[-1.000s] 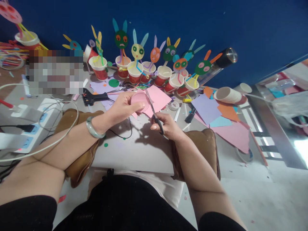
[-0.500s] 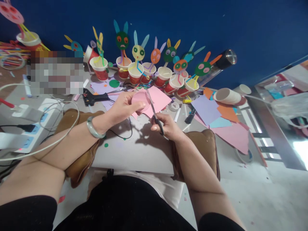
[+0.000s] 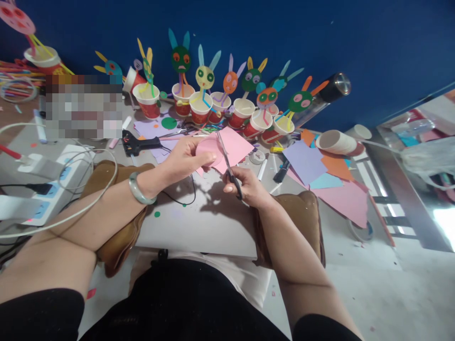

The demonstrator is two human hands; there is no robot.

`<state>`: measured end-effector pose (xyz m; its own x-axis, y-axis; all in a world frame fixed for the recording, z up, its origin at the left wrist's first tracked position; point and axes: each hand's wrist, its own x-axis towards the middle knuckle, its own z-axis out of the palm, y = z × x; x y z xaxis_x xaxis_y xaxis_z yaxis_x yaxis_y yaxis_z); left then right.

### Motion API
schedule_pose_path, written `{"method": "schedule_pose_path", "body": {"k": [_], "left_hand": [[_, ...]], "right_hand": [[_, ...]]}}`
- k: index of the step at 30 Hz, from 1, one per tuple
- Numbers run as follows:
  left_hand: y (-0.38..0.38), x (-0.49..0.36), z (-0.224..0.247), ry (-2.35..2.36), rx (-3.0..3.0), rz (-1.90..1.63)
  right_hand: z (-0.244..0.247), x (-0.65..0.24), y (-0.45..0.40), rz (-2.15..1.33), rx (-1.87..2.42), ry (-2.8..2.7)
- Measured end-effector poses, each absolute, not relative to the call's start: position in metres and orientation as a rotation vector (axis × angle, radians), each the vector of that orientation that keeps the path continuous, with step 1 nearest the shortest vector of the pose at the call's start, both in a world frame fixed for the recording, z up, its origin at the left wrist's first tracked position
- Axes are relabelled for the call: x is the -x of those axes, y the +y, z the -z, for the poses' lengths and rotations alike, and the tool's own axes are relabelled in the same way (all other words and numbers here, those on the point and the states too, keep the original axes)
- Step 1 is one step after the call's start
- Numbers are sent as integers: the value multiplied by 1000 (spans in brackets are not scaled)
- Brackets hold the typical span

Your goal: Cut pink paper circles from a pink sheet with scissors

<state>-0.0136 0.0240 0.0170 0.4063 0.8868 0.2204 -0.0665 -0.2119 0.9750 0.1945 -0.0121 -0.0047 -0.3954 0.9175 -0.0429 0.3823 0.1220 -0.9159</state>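
Note:
My left hand (image 3: 188,156) pinches a sheet of pink paper (image 3: 236,144), thumb on top, on a rounded part at the sheet's left. The fingers of my right hand (image 3: 247,184) are in the black handles of a pair of scissors (image 3: 229,166). The blades point up and away from me and lie across the pink paper, just right of the rounded part. Both hands are over the table (image 3: 199,222). Behind the paper stand several red and white paper cups (image 3: 201,111) with paper rabbit faces on coloured stems.
A black glue gun (image 3: 142,143) lies left of my left hand, near a white power strip (image 3: 57,184) with cables. Purple paper (image 3: 305,161) and orange paper lie at the right, near stacked cups (image 3: 336,142). A bottle (image 3: 329,92) leans behind.
The pink paper and my left hand have shifted very slightly, with the rounded part turned a little. The scissors remain at the paper in nearly the same place.

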Motion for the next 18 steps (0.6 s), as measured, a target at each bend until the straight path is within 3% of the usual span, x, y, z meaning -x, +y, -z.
{"method": "schedule_pose_path", "body": {"k": [18], "left_hand": [[26, 16, -15, 772, -1527, -1044]], "right_hand": [[4, -194, -12, -1228, 1258, -1862]]}}
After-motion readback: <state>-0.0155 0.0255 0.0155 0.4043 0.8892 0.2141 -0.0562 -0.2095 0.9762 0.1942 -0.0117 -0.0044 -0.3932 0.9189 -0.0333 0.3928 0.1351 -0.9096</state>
